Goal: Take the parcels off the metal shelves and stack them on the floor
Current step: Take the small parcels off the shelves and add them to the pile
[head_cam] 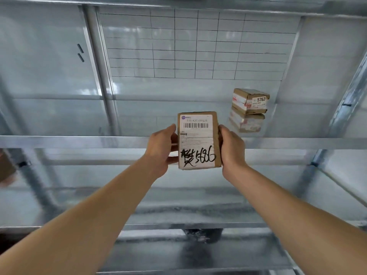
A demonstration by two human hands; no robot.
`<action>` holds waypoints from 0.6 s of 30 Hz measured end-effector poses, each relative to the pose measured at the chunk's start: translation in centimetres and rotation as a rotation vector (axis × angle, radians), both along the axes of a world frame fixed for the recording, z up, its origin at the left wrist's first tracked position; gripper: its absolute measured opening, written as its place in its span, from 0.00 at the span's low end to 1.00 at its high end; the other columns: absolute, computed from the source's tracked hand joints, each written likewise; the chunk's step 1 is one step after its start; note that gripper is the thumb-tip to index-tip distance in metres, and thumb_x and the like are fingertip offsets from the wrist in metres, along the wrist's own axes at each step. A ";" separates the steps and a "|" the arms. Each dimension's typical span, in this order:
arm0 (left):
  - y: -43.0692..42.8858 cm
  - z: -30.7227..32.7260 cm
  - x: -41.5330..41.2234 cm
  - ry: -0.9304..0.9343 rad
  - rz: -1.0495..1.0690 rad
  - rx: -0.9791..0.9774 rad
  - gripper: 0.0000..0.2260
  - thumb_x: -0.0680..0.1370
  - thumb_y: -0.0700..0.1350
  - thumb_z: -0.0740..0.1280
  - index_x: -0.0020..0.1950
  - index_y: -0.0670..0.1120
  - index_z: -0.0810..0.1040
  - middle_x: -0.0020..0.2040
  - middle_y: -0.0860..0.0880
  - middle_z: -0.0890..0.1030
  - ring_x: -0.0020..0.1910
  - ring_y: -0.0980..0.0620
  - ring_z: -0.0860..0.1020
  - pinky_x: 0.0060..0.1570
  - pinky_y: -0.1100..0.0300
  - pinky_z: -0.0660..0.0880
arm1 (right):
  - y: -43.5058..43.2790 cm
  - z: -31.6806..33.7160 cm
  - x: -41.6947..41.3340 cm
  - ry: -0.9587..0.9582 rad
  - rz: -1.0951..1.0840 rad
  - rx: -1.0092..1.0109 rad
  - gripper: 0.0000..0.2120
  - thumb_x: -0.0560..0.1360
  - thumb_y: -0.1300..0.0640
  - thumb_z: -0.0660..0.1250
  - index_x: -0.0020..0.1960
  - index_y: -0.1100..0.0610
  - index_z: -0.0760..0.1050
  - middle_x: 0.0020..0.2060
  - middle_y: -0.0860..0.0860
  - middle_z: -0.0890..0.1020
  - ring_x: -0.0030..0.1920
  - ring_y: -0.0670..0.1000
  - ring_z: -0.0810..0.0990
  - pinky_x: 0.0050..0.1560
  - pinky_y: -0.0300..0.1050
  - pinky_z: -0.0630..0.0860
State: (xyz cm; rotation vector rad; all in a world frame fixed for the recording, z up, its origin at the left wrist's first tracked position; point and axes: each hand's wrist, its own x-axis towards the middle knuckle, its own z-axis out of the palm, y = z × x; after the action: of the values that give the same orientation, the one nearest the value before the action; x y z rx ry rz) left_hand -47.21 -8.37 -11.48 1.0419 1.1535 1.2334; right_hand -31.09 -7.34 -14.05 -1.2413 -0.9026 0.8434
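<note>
A brown cardboard parcel (198, 140) is held upright in front of the metal shelf's front rail (79, 141). The left hand (160, 149) grips its edge at 9 o'clock, fingers curled behind it. The right hand (232, 151) clasps the edge at 3 o'clock. The white label carries a barcode and black marker scrawl. At 1 o'clock, well apart, a second parcel (250, 101) marked 5763 sits on the glossy shelf

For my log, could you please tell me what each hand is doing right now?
Left hand: holding the parcel.
Right hand: holding the same parcel.
</note>
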 end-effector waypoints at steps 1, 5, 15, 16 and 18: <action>-0.4 -0.6 -0.1 -0.013 0.029 0.001 0.11 0.81 0.46 0.58 0.45 0.44 0.77 0.35 0.49 0.80 0.37 0.49 0.80 0.41 0.52 0.77 | -0.3 -0.5 -0.4 0.002 0.006 0.013 0.17 0.79 0.50 0.64 0.34 0.54 0.68 0.28 0.45 0.75 0.32 0.48 0.74 0.35 0.46 0.69; -2.3 -3.4 -0.7 -0.063 0.174 -0.020 0.14 0.80 0.42 0.55 0.45 0.46 0.81 0.32 0.52 0.79 0.36 0.50 0.79 0.37 0.57 0.74 | -1.2 -3.1 -2.3 0.029 0.045 0.014 0.16 0.79 0.51 0.64 0.33 0.52 0.70 0.28 0.44 0.76 0.35 0.48 0.74 0.40 0.46 0.71; -8.6 -11.3 -5.8 -0.055 0.451 -0.159 0.10 0.79 0.38 0.56 0.46 0.42 0.77 0.33 0.48 0.79 0.34 0.49 0.78 0.32 0.59 0.73 | -3.9 -12.2 -8.5 -0.085 0.264 -0.162 0.20 0.76 0.46 0.61 0.27 0.50 0.68 0.30 0.48 0.77 0.37 0.53 0.78 0.41 0.53 0.73; -9.3 -12.2 -6.5 -0.060 0.482 -0.184 0.10 0.78 0.38 0.56 0.46 0.42 0.77 0.33 0.49 0.80 0.34 0.49 0.78 0.32 0.60 0.73 | -4.5 -13.3 -9.3 -0.100 0.294 -0.185 0.21 0.76 0.45 0.61 0.26 0.49 0.69 0.31 0.49 0.78 0.38 0.54 0.79 0.41 0.53 0.74; -11.0 -13.9 -7.9 -0.070 0.545 -0.231 0.10 0.78 0.38 0.57 0.45 0.42 0.78 0.33 0.48 0.81 0.36 0.49 0.78 0.34 0.59 0.73 | -5.7 -15.4 -11.2 -0.108 0.344 -0.228 0.20 0.75 0.45 0.60 0.25 0.47 0.71 0.33 0.51 0.79 0.40 0.57 0.81 0.41 0.55 0.75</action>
State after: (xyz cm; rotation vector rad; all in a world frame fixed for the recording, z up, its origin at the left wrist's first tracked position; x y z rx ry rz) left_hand -55.14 -19.33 -25.43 0.5184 1.5421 1.4933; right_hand -42.26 -13.08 -29.42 -1.3584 -1.1525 1.1867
